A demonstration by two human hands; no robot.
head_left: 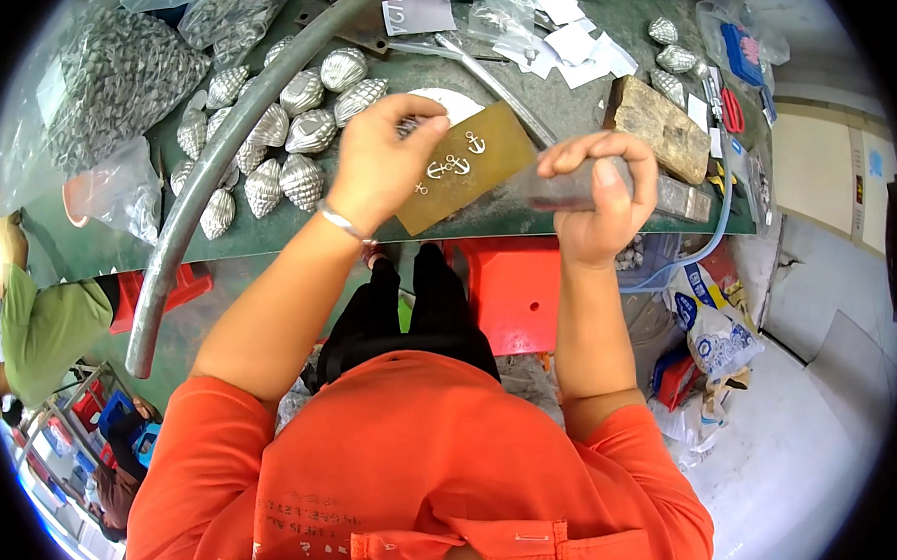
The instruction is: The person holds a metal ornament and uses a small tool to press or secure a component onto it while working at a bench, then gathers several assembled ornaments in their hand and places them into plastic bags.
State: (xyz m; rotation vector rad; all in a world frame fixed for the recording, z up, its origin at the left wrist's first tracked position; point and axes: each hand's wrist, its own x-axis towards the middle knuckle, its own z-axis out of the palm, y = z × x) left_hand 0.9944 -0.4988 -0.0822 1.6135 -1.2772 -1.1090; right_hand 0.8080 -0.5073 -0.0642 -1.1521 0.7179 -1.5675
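Note:
My left hand (pixel 383 158) is closed, thumb against fingers, round what looks like a silvery ridged metal shell (pixel 408 128), mostly hidden by the fingers. Just right of it lies a brass-coloured plate (pixel 431 213) with several pale anchor shapes (pixel 457 166), tilted on the table edge. A white round disc (pixel 453 102) shows partly behind the plate. My right hand (pixel 610 198) grips a grey block (pixel 570 187), smeared by motion, above the table's front edge and right of the plate.
Several silvery metal shells (pixel 312 131) lie at the left, behind a long grey tube (pixel 199 191). Bags of metal pieces (pixel 124 74) fill the far left. A stone-like block (pixel 659 129), red-handled scissors (pixel 731 110) and blue hose (pixel 712 243) sit right. A red stool (pixel 514 297) stands below.

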